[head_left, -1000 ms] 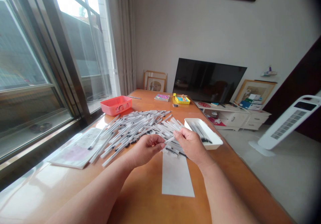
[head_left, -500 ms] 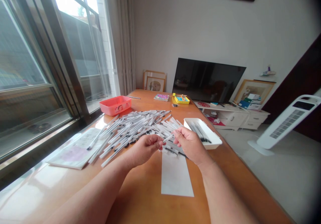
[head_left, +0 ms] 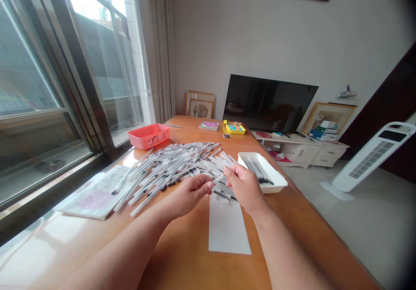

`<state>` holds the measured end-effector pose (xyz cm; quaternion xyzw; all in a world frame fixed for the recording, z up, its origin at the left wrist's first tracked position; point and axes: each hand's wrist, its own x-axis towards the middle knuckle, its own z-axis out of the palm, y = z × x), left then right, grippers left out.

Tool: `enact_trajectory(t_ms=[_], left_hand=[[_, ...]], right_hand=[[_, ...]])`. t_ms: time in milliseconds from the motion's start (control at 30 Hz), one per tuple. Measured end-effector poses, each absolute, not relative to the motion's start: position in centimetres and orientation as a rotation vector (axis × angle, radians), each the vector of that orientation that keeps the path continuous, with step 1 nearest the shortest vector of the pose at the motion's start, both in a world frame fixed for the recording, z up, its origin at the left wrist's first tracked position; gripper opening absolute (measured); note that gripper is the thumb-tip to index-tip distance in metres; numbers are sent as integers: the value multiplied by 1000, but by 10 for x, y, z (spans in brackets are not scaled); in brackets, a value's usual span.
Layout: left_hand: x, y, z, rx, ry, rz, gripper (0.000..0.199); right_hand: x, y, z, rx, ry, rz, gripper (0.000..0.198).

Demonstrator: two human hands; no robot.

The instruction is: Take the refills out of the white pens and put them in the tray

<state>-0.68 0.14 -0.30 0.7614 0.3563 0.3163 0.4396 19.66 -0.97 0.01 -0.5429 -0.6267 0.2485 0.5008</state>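
Note:
My left hand (head_left: 198, 188) and my right hand (head_left: 242, 184) meet above the front of a pile of pen parts, both with fingers pinched. Between their fingertips runs a thin, whitish translucent pen barrel (head_left: 218, 179), its right end in my right fingers and its left end at my left fingers. Behind and to the left spreads a heap of clear pens (head_left: 175, 162), several with black ends. Loose pen parts (head_left: 224, 190) lie just under the hands, partly hidden by them. A white sheet of paper (head_left: 229, 231) lies flat below.
To the right of my right hand stands a white tray (head_left: 280, 185) holding dark, thin refills. A red basket (head_left: 147, 140) sits at the back left, a booklet (head_left: 94, 199) at the left. Farther back are a pink booklet (head_left: 208, 126) and a yellow box (head_left: 235, 128).
Both hands stay almost in place, with the barrel still held between them. The view has shifted very slightly.

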Motion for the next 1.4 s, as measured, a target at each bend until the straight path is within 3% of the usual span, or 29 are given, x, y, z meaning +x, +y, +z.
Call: enact_trajectory(t_ms=[100,400,733,1100,1400], left_hand=[[-8,1,-2,1852,910,708,43],[-4,2,-11,1977,1009,853,29],[-5,5,-7,1759,871,817,33],[-4,2,-7,1880,1006,885,31],[-8,0,3,1747,909,719,40]], right_hand=[[196,-9,0,-1305,-1506,597,47],[193,-10,-2,-1337,-1505,612,49],[198,-7,-2,-1230,-1402,815,47],[189,-12,-1,-1265,-1458,730,40],[190,-10,-2,-1249,-1352,721,41]])
